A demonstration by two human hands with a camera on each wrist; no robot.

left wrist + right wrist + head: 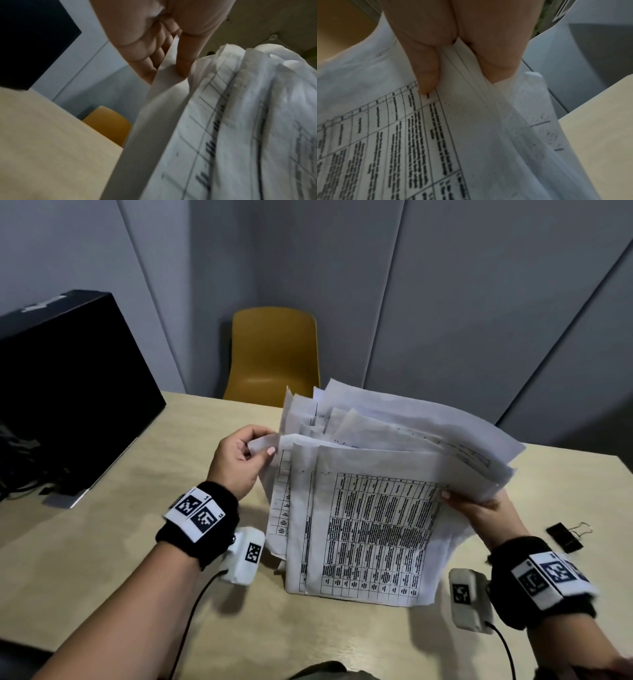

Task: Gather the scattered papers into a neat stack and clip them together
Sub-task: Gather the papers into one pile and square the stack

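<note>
A loose bundle of printed papers (370,529) stands on its lower edge on the wooden table (102,542), sheets fanned and uneven at the top. My left hand (239,457) pinches the corner of one sheet at the bundle's upper left; the left wrist view shows that sheet (164,75) between thumb and fingers. My right hand (479,508) grips the bundle's right edge, thumb on the front page with the table print (412,135). A black binder clip (565,537) lies on the table, right of my right wrist.
A black monitor (65,392) stands at the left with cables beside it. A mustard-yellow chair (274,354) sits behind the table's far edge. Grey wall panels close off the back. Bare tabletop shows in front of the papers and to the left.
</note>
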